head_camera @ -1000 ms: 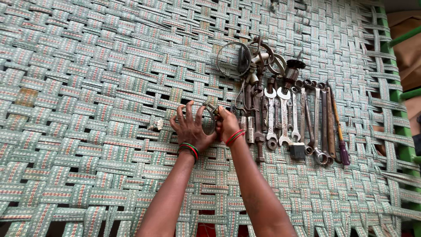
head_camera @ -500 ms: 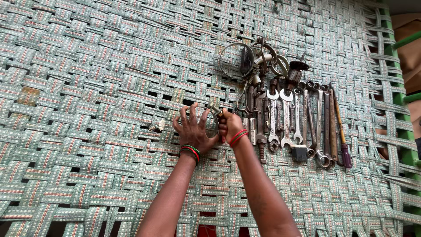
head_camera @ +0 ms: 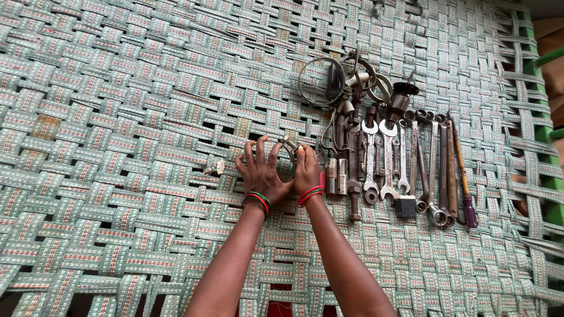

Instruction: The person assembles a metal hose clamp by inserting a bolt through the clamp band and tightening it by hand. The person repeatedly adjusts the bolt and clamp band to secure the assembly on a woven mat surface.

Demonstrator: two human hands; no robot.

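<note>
I look down on a woven cot surface [head_camera: 117,117] of pale green webbing, with both of my forearms reaching up from the lower middle of the frame. My left hand [head_camera: 262,170] sits at centre with its fingers spread and curled, and my right hand [head_camera: 307,169] is pressed close against it, thumb up. Between them I hold a rusty metal ring clamp [head_camera: 289,154]: the right hand pinches its right side while the left fingers cup the left curve. Only the upper arc and a small lug at the top show; the rest is hidden behind my fingers.

Compared with a second ago, my hands have drawn a little apart and the left fingers have opened wider, so more of the clamp is exposed. I judge that I am working the clamp open or turning it rather than just resting on it.

Just right of my right hand lies the row of old tools: open-ended spanners [head_camera: 379,158], a long bolt [head_camera: 353,176], ring spanners [head_camera: 432,170] and a red-handled screwdriver [head_camera: 464,176] at the far right. Above them, upper centre-right, sits a tangle of wire rings [head_camera: 320,82]. A small pale scrap [head_camera: 215,168] lies left of my left hand.
</note>
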